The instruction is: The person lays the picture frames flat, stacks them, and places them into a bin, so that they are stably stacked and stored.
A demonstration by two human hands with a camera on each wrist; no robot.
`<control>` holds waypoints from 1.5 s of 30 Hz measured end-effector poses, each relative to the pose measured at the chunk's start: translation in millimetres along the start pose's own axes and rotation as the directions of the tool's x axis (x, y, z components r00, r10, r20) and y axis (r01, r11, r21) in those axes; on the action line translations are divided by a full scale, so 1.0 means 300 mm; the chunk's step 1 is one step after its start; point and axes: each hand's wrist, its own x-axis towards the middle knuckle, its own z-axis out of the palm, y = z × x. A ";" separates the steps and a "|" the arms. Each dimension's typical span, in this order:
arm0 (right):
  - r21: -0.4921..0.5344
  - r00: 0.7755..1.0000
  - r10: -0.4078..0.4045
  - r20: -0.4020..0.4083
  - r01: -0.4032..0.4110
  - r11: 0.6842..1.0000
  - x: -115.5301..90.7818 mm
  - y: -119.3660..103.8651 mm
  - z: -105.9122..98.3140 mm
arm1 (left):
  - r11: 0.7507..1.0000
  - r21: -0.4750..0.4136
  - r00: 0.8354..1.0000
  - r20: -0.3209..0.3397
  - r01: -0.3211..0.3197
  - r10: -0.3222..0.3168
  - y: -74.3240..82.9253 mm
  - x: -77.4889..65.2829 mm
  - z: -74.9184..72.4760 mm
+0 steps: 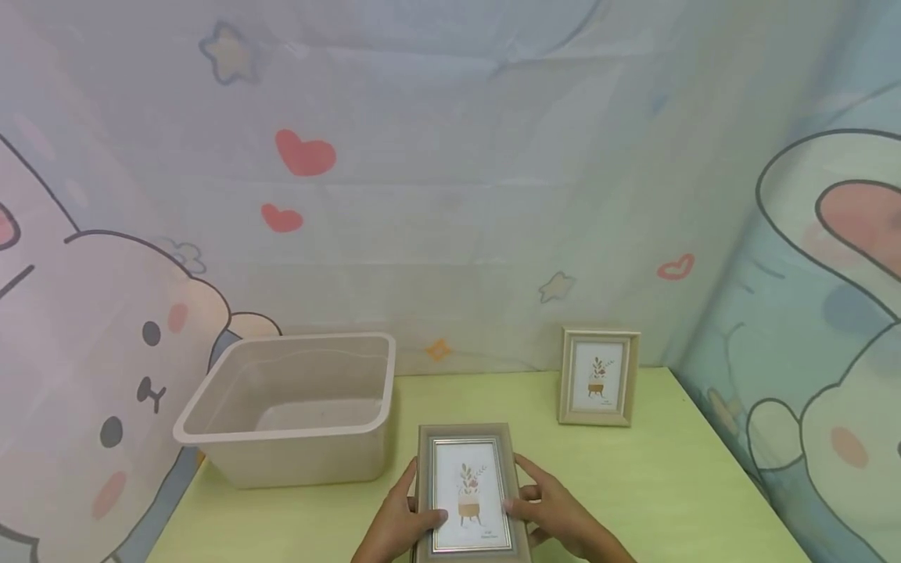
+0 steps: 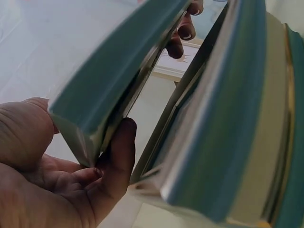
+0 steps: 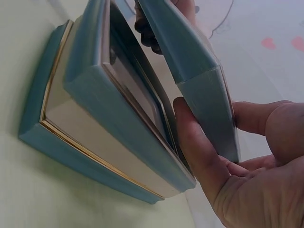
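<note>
A beige picture frame (image 1: 470, 496) with a potted-plant print is held face up at the table's near edge. My left hand (image 1: 397, 520) grips its left side, thumb on the front and fingers underneath. On the opposite side my right hand (image 1: 559, 508) pinches the edge the same way. Both wrist views show this held frame (image 2: 118, 71) apart from a stack of picture frames (image 3: 109, 109) below it, tilted relative to them. In the head view the held frame hides most of the stack.
A beige plastic bin (image 1: 317, 461) stands at the left of the yellow-green table (image 1: 676, 493); the part of its floor that shows is bare. Another picture frame (image 1: 626, 379) stands upright at the back right. A printed cloth (image 1: 450, 156) hangs behind the table and at its sides.
</note>
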 end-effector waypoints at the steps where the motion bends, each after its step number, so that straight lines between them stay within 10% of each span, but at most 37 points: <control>1: -0.001 1.000 0.006 0.002 -0.006 1.000 -0.004 0.004 0.004 | 1.000 -0.012 1.000 0.015 0.002 -0.002 -0.005 -0.007 -0.003; 45: -0.075 0.999 0.016 -0.051 -0.019 0.997 -0.023 0.057 0.049 | 0.932 0.339 0.984 -0.159 0.128 -0.077 -0.047 -0.025 0.008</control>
